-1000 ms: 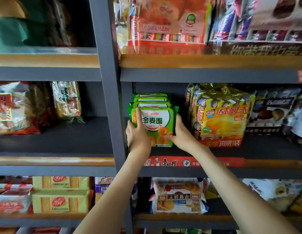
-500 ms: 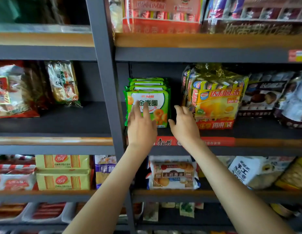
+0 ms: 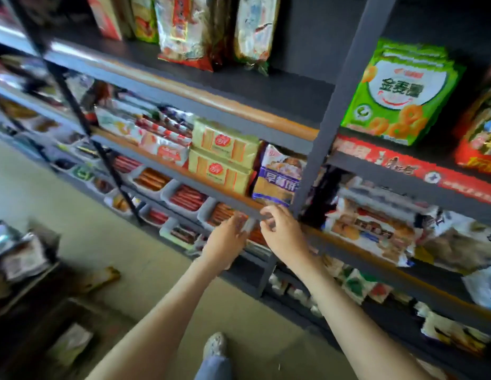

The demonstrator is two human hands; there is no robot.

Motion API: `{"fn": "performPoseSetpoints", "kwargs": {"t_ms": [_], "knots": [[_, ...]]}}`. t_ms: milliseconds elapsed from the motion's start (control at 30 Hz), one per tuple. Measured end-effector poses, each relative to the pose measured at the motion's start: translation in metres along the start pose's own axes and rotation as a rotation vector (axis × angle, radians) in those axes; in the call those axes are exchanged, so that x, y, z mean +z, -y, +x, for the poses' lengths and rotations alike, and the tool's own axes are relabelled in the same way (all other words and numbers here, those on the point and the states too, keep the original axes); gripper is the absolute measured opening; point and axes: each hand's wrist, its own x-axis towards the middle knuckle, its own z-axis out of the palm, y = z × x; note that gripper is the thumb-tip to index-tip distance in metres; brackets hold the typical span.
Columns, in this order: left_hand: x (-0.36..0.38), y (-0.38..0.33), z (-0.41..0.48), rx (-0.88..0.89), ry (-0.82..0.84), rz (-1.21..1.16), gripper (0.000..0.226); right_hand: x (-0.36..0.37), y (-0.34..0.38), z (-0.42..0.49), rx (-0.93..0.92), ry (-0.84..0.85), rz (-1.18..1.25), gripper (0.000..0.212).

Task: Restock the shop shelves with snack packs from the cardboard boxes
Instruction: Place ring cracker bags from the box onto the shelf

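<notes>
hands: two, left hand [image 3: 227,238] and right hand [image 3: 284,233], both empty, fingers loosely curled
green packs [image 3: 400,94]: one stack, 2 o'clock

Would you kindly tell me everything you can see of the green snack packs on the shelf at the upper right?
The green snack packs are glossy plastic bags standing upright one behind another; only the front one shows fully. Its face has a white panel with dark characters, a red curve beneath and orange rings pictured at the bottom. They stand on the dark shelf, just right of the grey post, beside a red and yellow pack. The left hand and right hand do not touch them.
</notes>
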Motion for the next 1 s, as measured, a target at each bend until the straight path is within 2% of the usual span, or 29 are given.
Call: {"fn": "performPoseSetpoints", "kwargs": {"t_ms": [133, 233, 333, 700, 833, 1000], "knots": [[-0.022, 0.105, -0.036, -0.323, -0.039, -0.034, 0.026, 0.079, 0.02, 0.012, 0.001, 0.235, -0.015, 0.024], [-0.043, 0.177, -0.064, -0.548, -0.061, -0.07, 0.032, 0.138, 0.041, 0.025, -0.002, 0.388, -0.05, 0.026], [-0.065, 0.249, -0.095, -0.73, -0.094, -0.178, 0.029, 0.202, 0.067, 0.039, -0.016, 0.543, -0.111, 0.03], [-0.14, 0.483, -0.167, -1.164, -0.226, -0.245, 0.04, 0.463, 0.189, 0.076, -0.12, 0.972, -0.273, 0.039], [-0.125, 0.553, -0.17, -1.27, -0.261, -0.307, 0.044, 0.555, 0.201, 0.072, -0.133, 1.066, -0.295, 0.045], [-0.072, 0.657, -0.161, -1.406, -0.338, -0.471, 0.048, 0.69, 0.171, 0.068, -0.173, 1.145, -0.317, 0.053]]}}
